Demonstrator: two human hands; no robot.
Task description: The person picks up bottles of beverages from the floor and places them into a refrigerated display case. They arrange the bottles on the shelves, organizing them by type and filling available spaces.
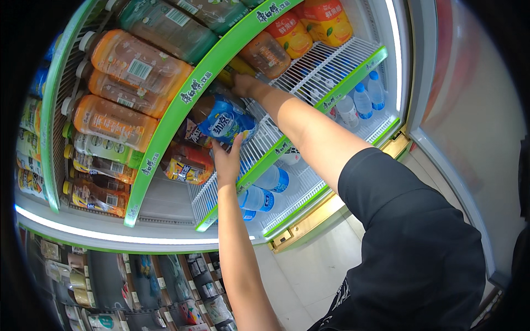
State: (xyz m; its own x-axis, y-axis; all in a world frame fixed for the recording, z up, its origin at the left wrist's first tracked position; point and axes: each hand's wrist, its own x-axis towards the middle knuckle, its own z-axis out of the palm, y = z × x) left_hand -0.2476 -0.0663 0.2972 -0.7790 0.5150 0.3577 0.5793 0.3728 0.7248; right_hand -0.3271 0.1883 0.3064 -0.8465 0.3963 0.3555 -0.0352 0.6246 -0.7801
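Observation:
My left hand [227,163] is at a blue-labelled drink bottle [227,122], with the thumb on its lower part and the other fingers partly hidden beside it. That bottle stands at a tilt on a white wire shelf [263,120]. Iced tea bottles with orange and yellow labels [188,165] stand just beside this hand. My right hand [245,85] reaches deeper into the same shelf, against a yellow bottle [227,74]. Its fingertips are mostly hidden, so its grip cannot be made out. An orange-labelled bottle [267,56] stands near the right wrist.
A green shelf edge strip [192,89] runs in front of the large bottles [140,62] above. Water bottles [265,196] stand on the lower shelf. The open glass door [468,124] flanks my right side. Racks of packaged goods [140,281] stand left of the cooler.

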